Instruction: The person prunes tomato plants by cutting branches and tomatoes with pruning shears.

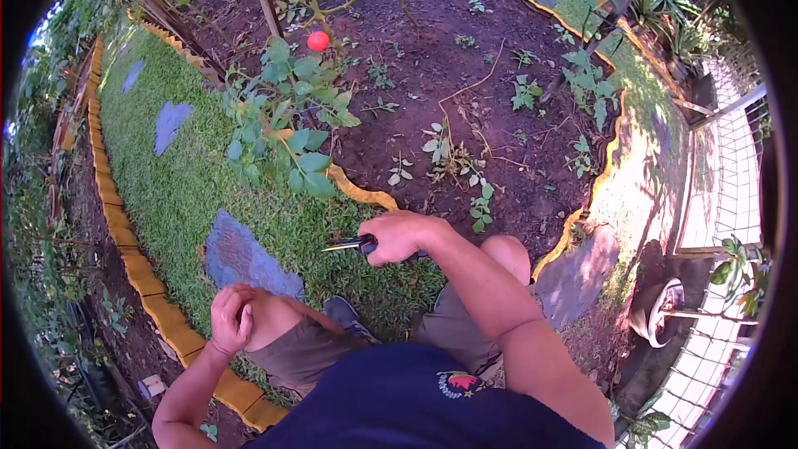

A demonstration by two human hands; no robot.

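Note:
My right hand [397, 237] is closed around the dark handle of what look like pruning shears [349, 244]. Their narrow blades point left, above the grass, and part of the handle is hidden by my fingers. My left hand [233, 318] rests by my bent left knee, holding nothing, with its fingers loosely bent and the thumb apart. Beyond the shears, a leafy tomato plant [287, 108] leans over the bed's edge. One red tomato [318, 41] hangs from it.
A soil bed [399, 66] with small seedlings lies ahead, bordered by wavy yellow edging [366, 191]. Wooden stakes [268, 0] rise at its upper left. Flat paving stones [249, 254] are set in the grass. At the right are a pot [657, 313] and a wire-mesh fence [723, 166].

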